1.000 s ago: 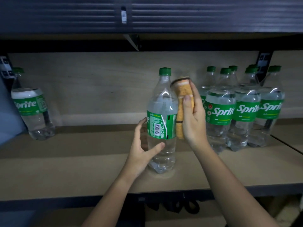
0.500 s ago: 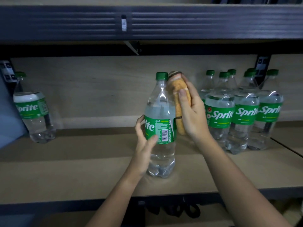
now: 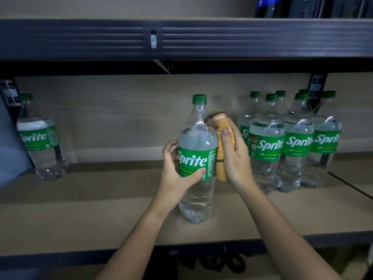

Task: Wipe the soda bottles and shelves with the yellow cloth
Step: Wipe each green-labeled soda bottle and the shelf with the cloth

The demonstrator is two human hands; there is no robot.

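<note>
A clear Sprite bottle with a green cap stands upright on the wooden shelf, near its front edge. My left hand grips it around the green label from the left. My right hand holds the folded yellow cloth and presses it against the bottle's right side, from the shoulder down to the label. Part of the cloth is hidden behind my fingers.
A group of several Sprite bottles stands at the back right of the shelf. One lone Sprite bottle stands at the far left by the wall. A dark upper shelf edge hangs overhead. Black items lie below the shelf.
The bottle has turned so the Sprite logo now faces me instead of the barcode. My left hand has closed around the label. The cloth has slid along the bottle's right side.
</note>
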